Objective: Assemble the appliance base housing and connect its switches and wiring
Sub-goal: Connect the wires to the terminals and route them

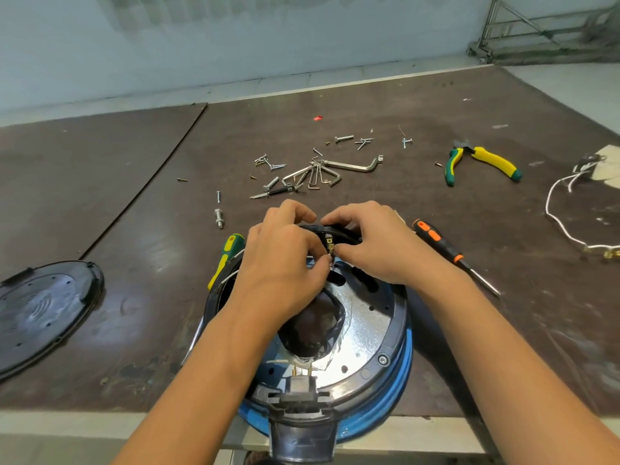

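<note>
The upturned appliance base [372,323], a shiny metal plate in a dark ring over a blue body, sits at the table's near edge. At its far rim is a small switch with brass terminals [330,246]. My left hand [285,253] pinches a thin wire end right at those terminals. My right hand [372,239] grips the black rim piece beside the switch, fingertips curled at the terminals. The wire end itself is mostly hidden by my fingers. A dark oval bottom cover [43,313] lies apart at the left.
A yellow-green screwdriver [226,255] lies under my left wrist; a black-orange screwdriver [449,253] lies to the right. Beyond my hands lie hex keys [322,174], several loose screws and bolts [218,218]. Yellow-green pliers [483,162] and white wires [563,213] lie far right.
</note>
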A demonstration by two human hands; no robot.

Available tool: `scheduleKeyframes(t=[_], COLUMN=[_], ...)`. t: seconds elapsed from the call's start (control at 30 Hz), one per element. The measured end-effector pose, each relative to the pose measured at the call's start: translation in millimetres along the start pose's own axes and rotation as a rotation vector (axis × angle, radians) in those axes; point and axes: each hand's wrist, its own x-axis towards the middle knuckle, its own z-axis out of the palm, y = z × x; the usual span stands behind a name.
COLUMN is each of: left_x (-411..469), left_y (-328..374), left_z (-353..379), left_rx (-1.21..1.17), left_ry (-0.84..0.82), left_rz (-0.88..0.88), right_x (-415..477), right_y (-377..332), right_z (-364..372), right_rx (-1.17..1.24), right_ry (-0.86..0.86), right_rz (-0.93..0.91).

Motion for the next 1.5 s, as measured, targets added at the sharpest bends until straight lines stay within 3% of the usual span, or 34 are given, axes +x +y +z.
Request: scheduleKeyframes(t=[0.53, 0.8, 1.03, 1.5], left_x=[-1, 1, 1, 0], left_y=[0, -5, -6, -5], left_z=[-1, -1, -2, -3], left_rx=[0.056, 0.152, 0.138, 0.09], left_ry=[0.013, -0.045, -0.043, -0.037], left_rz=[0.025, -0.069, -0.078, -0.057], right_x=[0, 1, 9, 10], right_y=[3, 5, -1, 1], right_z=[0, 3, 0, 1], right_rx=[0.027, -0.036, -0.125, -0.068], right_ry=[-0.021, 0.021, -0.184, -0.144], right_rz=[-0.015, -0.03, -0.071, -0.096])
